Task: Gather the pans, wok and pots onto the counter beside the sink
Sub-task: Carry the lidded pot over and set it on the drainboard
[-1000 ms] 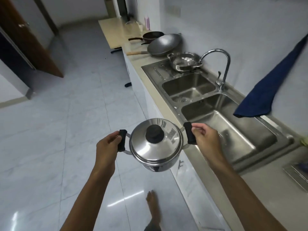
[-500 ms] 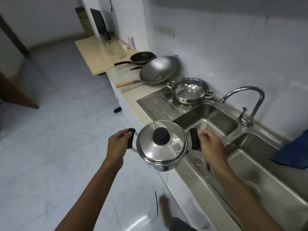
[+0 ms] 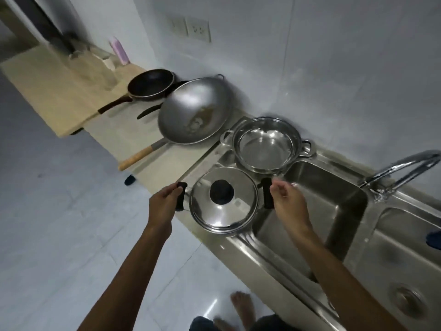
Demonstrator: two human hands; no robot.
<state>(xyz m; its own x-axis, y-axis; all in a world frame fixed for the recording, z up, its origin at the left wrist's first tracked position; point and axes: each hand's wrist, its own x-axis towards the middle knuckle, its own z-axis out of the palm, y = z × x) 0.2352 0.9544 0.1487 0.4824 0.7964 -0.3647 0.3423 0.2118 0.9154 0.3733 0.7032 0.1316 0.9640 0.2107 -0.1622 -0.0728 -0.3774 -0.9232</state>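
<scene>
The lidded pot (image 3: pixel 224 206) hides its own body and contents beneath the lid, and whether its base touches the sink's drainboard (image 3: pixel 210 161) cannot be told. The left hand (image 3: pixel 162 206) covers part of the left black handle (image 3: pixel 180 195). A second dark pan handle (image 3: pixel 149 111) runs behind the wok (image 3: pixel 194 111), its pan almost fully concealed. The tap (image 3: pixel 403 168) is smeared by motion blur and its spout end is unclear. The second sink basin (image 3: pixel 405 271) is cut off by the right edge. Bare feet (image 3: pixel 241 309) at the bottom edge are blurred. A pink bottle (image 3: pixel 120 52) far along the worktop (image 3: pixel 133 132) is too blurred to read.
</scene>
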